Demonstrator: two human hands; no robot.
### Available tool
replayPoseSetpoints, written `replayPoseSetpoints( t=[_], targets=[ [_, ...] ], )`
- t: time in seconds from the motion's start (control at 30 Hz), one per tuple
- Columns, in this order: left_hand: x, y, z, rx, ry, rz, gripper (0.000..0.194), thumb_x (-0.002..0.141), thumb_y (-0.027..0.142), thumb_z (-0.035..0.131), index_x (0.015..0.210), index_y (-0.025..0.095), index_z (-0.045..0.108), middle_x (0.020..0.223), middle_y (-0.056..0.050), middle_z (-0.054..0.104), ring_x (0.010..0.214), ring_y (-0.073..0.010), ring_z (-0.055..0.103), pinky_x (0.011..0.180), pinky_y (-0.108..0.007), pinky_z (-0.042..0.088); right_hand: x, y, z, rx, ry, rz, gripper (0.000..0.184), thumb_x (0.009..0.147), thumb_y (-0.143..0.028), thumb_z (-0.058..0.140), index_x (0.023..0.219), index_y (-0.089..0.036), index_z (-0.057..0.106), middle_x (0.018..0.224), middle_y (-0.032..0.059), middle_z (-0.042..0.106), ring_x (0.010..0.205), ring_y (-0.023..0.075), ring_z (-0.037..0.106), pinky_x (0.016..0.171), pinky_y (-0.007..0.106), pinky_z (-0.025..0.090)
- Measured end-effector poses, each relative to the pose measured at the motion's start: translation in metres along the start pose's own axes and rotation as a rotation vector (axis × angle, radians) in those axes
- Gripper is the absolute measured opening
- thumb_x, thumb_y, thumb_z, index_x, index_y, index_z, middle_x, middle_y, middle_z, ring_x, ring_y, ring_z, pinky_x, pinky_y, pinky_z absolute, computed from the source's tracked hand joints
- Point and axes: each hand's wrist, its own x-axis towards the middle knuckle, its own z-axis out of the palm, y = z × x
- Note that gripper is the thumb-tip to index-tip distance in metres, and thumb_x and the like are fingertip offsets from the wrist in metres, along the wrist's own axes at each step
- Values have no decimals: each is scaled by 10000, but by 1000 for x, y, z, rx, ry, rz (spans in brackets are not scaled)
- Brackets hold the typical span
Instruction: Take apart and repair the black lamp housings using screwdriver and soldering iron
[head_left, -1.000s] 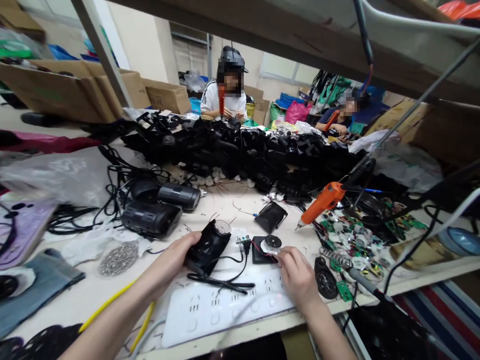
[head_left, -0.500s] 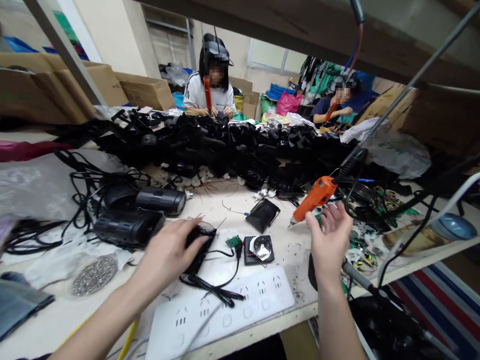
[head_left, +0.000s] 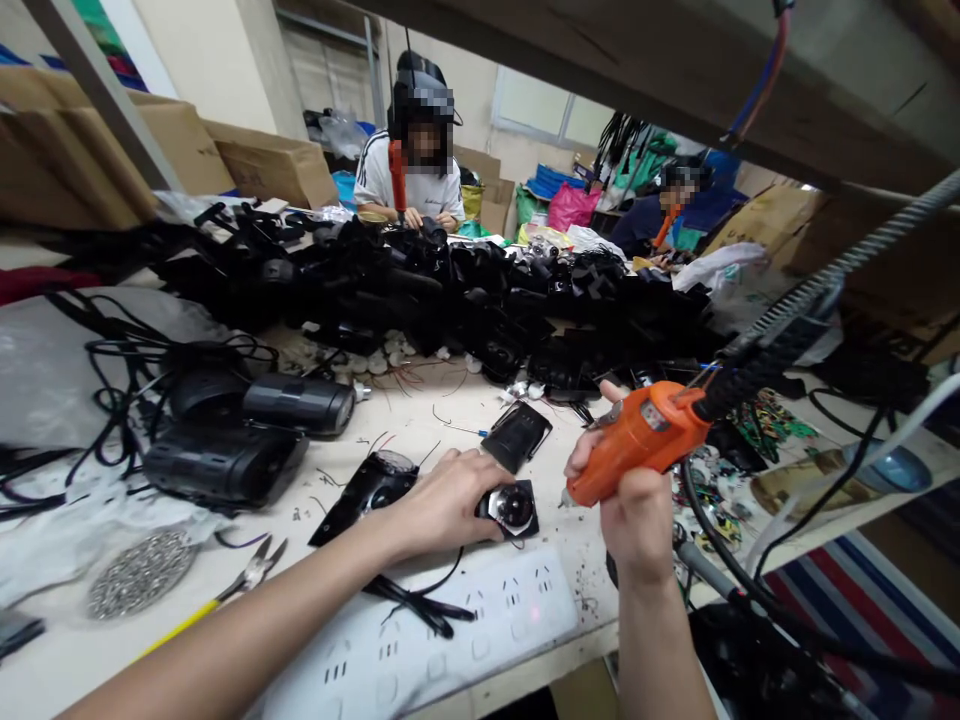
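My right hand is wrapped round an orange electric screwdriver, its tip pointing down and left above the table. Thumb and fingers of my left hand close on the left side of a small round black part with a pale rim. That part sits on a flat black square piece. Left of this hand lies a black plastic housing, partly covered by my forearm. Just behind, a black flat cover rests on the table.
A white power strip lies along the front edge, with a black cable over it. Yellow-handled cutters and a heap of screws are at left. Black housings stand behind them. Two people sit across the piled black parts.
My right hand has reached the hanging screwdriver, gripped it and drawn it nearer. My left hand has let go of the black housing and moved right onto the round part.
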Motion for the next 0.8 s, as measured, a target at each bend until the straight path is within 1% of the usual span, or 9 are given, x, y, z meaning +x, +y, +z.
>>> replayPoseSetpoints(
  t=[0.1, 0.17, 0.23, 0.3, 0.37, 0.43, 0.5, 0.6, 0.8],
  targets=[
    [-5, 3, 6, 20, 64, -41, 326, 638, 284, 800, 947, 243, 705, 881, -49, 691, 870, -282, 615, 820, -369, 411, -4, -9, 7, 159, -33, 42, 768, 848, -798, 260, 1233, -195, 542, 681, 34, 573, 542, 190, 530, 490, 335, 465],
    [-8, 5, 12, 29, 84, -98, 284, 646, 287, 779, 905, 225, 678, 849, -46, 665, 818, -265, 601, 744, -339, 411, -6, -12, 13, 198, 5, 57, 794, 856, -797, 190, 1158, -181, 589, 620, 32, 557, 492, 180, 502, 432, 304, 410],
    [-10, 6, 16, 37, 83, -164, 258, 650, 296, 762, 860, 211, 640, 824, -40, 633, 787, -249, 582, 677, -312, 391, -9, -13, 19, 250, 45, 55, 786, 853, -798, 204, 1094, -175, 618, 570, 27, 544, 458, 176, 477, 407, 294, 379],
    [-11, 8, 18, 41, 75, -207, 245, 647, 306, 751, 816, 206, 603, 793, -28, 602, 769, -234, 564, 641, -296, 368, -12, -13, 23, 336, 52, 60, 799, 816, -832, 247, 1047, -174, 639, 553, 30, 548, 455, 181, 472, 407, 295, 368],
    [-11, 9, 19, 41, 71, -222, 234, 650, 305, 736, 792, 206, 579, 770, -17, 584, 755, -221, 551, 631, -290, 355, -15, -12, 27, 409, 45, 65, 825, 770, -876, 271, 1011, -187, 659, 551, 33, 565, 460, 185, 480, 419, 299, 369],
    [-11, 10, 19, 37, 60, -216, 211, 662, 286, 712, 789, 205, 565, 762, -11, 576, 745, -211, 540, 629, -287, 350, -17, -10, 29, 443, 44, 50, 829, 759, -889, 259, 981, -207, 675, 557, 35, 584, 467, 191, 495, 432, 306, 381],
    [-11, 9, 20, 32, 53, -216, 196, 665, 269, 694, 779, 204, 548, 757, -7, 569, 733, -200, 530, 620, -282, 345, -17, -8, 30, 456, 33, 43, 821, 776, -877, 234, 981, -218, 679, 559, 37, 593, 479, 201, 514, 449, 318, 401],
    [-11, 7, 21, 5, 66, -227, 199, 666, 283, 687, 757, 209, 526, 748, 1, 559, 710, -187, 521, 599, -273, 339, -16, -4, 32, 450, 24, 83, 846, 765, -879, 203, 1014, -210, 657, 555, 36, 583, 472, 203, 506, 441, 315, 395],
    [-12, 7, 22, -20, 80, -221, 193, 668, 297, 685, 769, 210, 546, 736, -6, 562, 721, -195, 533, 601, -273, 347, -12, 1, 36, 241, 47, 149, 941, 698, -904, 25, 954, -202, 597, 536, 39, 519, 454, 202, 498, 417, 331, 417]
  ],
)
